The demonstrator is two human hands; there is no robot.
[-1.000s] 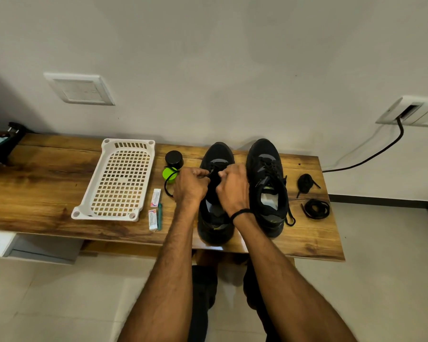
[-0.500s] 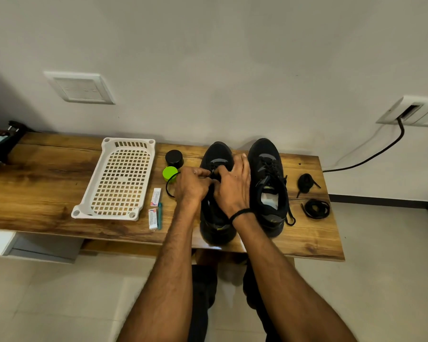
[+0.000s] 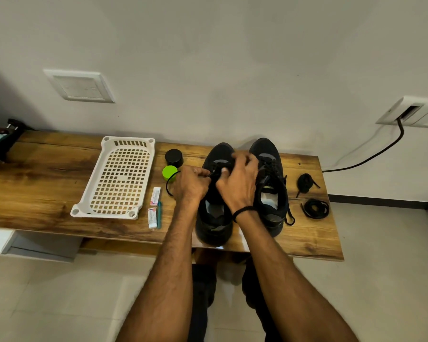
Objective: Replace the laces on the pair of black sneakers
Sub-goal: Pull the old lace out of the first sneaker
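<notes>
Black fabric sneaker (image 3: 214,218) beside its laced twin (image 3: 273,193) on a brown wooden bench (image 3: 35,183), left hand (image 3: 190,186) pinching the thin black lace (image 3: 212,174) at its eyelets, right hand (image 3: 237,183) curled over its front, gripping it

The left hand (image 3: 190,186) pinches a black lace (image 3: 213,173) over the black sneaker (image 3: 215,218). Just beside it, the right hand (image 3: 240,183) curls round that sneaker's front. The second sneaker (image 3: 273,201) stands just right of it.
</notes>
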